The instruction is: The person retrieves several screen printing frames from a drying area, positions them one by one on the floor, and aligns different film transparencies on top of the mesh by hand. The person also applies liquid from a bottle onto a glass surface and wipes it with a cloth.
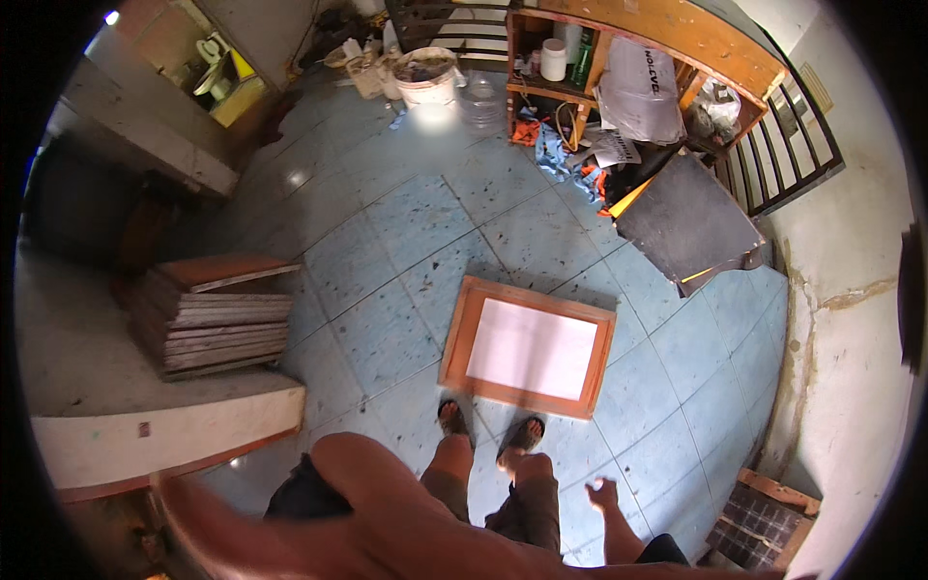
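My right hand (603, 494) hangs low above the tiled floor (667, 435), its thumb and fingers loosely curved and apart, with nothing visible in it. On the floor ahead of my sandalled feet lies a wooden-framed screen (531, 348), orange-brown around the border with a pale rectangle in the middle. The right hand is apart from this frame. A bare arm (290, 541), large and smeared by motion, sweeps across the lower left; my left hand's fingers cannot be made out there, nor can anything it may hold.
Several similar frames are stacked (227, 319) on a ledge at left. Farther off stand a stained bucket (425, 79) and a wooden shelf (561, 92) with bottles and rags. A dark panel (688, 222) leans at right; a gridded wooden frame (759, 527) stands lower right.
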A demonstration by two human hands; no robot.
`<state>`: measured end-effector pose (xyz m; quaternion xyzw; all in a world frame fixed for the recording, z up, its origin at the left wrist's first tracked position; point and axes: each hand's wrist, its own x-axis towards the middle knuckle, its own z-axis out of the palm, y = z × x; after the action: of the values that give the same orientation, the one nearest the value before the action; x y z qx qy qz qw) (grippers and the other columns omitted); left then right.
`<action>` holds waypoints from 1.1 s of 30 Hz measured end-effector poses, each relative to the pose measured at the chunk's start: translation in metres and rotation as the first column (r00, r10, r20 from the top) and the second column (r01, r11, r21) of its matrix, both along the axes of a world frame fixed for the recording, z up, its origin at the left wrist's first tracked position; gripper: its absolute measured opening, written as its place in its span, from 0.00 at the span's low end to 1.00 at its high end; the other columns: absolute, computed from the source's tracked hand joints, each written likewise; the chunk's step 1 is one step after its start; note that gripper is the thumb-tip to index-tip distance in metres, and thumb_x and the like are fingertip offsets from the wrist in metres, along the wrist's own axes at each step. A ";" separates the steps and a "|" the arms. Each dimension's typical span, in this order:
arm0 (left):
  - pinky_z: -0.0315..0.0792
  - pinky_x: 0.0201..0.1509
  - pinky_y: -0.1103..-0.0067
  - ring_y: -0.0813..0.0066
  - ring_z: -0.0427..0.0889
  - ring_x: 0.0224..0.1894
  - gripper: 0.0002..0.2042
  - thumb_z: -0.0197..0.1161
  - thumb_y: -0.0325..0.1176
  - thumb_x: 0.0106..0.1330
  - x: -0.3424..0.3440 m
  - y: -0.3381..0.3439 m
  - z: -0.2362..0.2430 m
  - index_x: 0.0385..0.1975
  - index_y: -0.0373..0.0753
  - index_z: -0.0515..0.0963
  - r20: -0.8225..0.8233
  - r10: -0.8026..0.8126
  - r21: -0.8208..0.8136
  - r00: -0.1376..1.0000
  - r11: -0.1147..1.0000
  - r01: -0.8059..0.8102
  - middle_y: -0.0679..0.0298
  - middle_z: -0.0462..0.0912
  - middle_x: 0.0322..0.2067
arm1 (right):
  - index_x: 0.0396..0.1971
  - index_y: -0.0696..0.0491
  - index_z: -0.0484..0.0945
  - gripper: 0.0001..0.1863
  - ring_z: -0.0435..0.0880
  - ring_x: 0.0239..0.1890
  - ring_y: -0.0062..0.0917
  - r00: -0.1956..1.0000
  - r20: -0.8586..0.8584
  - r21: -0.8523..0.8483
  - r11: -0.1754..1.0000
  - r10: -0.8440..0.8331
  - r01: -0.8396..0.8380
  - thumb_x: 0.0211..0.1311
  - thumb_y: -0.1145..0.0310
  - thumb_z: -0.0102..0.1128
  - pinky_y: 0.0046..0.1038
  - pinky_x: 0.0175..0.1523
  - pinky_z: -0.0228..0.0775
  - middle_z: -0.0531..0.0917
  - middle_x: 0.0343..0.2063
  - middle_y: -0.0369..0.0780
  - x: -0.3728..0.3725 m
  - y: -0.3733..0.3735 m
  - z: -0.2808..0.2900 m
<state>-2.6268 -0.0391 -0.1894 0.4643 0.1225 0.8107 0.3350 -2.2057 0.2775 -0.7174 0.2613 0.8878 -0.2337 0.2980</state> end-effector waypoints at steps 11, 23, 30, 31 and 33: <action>0.58 0.67 0.57 0.61 0.65 0.64 0.37 0.45 0.67 0.64 -0.031 -0.123 0.167 0.61 0.43 0.67 0.163 0.121 0.074 0.979 0.988 -0.134 0.59 0.64 0.64 | 0.24 0.54 0.81 0.17 0.79 0.29 0.40 0.901 0.316 -0.101 0.934 -0.296 0.342 0.60 0.55 0.57 0.37 0.37 0.70 0.81 0.23 0.47 0.046 -0.067 0.193; 0.70 0.49 0.71 0.73 0.74 0.57 0.31 0.57 0.49 0.61 -0.067 -0.466 -0.091 0.65 0.47 0.63 0.708 0.568 -0.682 -0.420 0.704 -0.199 0.68 0.70 0.62 | 0.40 0.53 0.79 0.23 0.84 0.38 0.38 0.899 -0.418 -0.087 0.990 -0.134 0.107 0.56 0.49 0.63 0.35 0.44 0.75 0.85 0.34 0.44 -0.454 -0.247 0.236; 0.74 0.41 0.74 0.77 0.78 0.50 0.27 0.53 0.46 0.65 -0.169 -0.569 -0.077 0.64 0.47 0.64 0.605 0.673 -0.796 -0.425 0.513 -0.321 0.72 0.73 0.57 | 0.51 0.51 0.75 0.24 0.77 0.51 0.42 0.852 -0.444 0.236 0.954 0.276 -0.186 0.58 0.52 0.58 0.42 0.58 0.67 0.81 0.43 0.44 -0.609 -0.351 0.333; 0.74 0.41 0.74 0.77 0.78 0.49 0.26 0.52 0.45 0.66 -0.195 -0.566 -0.083 0.64 0.47 0.64 0.596 0.686 -0.803 -0.418 0.505 -0.315 0.72 0.74 0.56 | 0.51 0.49 0.75 0.24 0.76 0.51 0.39 0.823 -0.446 0.328 0.920 0.352 -0.215 0.57 0.51 0.57 0.41 0.57 0.67 0.80 0.44 0.44 -0.635 -0.336 0.326; 0.74 0.40 0.76 0.77 0.78 0.47 0.24 0.51 0.45 0.68 -0.250 -0.547 -0.076 0.64 0.48 0.65 0.558 0.713 -0.830 -0.425 0.488 -0.271 0.71 0.75 0.55 | 0.49 0.50 0.77 0.23 0.77 0.50 0.39 0.803 -0.485 0.368 0.914 0.347 -0.173 0.53 0.57 0.62 0.41 0.57 0.67 0.81 0.44 0.44 -0.697 -0.311 0.341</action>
<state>-2.8771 -0.5865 -0.2653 -0.4372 0.1822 0.8787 -0.0591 -2.9025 -0.0331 -0.3768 0.1018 0.9880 -0.1141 0.0209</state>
